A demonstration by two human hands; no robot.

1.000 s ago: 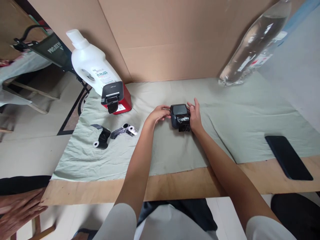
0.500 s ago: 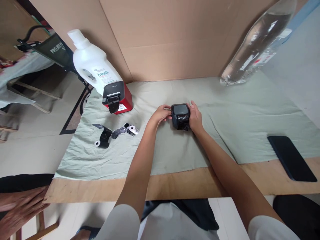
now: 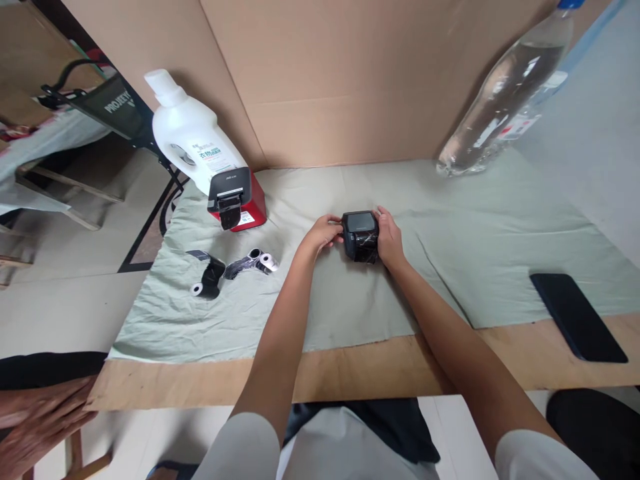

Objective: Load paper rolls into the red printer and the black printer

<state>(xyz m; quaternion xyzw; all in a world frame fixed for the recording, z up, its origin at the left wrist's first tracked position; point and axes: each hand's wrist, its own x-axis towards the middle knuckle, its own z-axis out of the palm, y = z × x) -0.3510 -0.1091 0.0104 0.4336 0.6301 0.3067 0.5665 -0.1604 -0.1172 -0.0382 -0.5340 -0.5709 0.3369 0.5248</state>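
Note:
A small black label printer (image 3: 361,225) with a grey screen on top and shiny black film at its front stands on the green cloth, in front of me. My left hand (image 3: 324,233) holds its left side, fingertips pressed to the casing. Against the opposite side lies my right hand (image 3: 390,238), with the thumb side hidden and the fingers wrapped along the edge. To the left is a red and black label printer (image 3: 237,199) with black film hanging from its slot. Nearer to me lie a black film roll (image 3: 212,279) and rolls with white cores (image 3: 267,262).
A white detergent bottle (image 3: 195,130) stands behind the red printer, by the cardboard wall (image 3: 340,73). Clear water bottles (image 3: 505,100) lean at the back right. A dark phone (image 3: 577,317) lies at the front right edge. Another person's hands (image 3: 47,423) are at the lower left.
The camera view has shifted slightly. Both hands stay on the black label printer, which has hardly moved.

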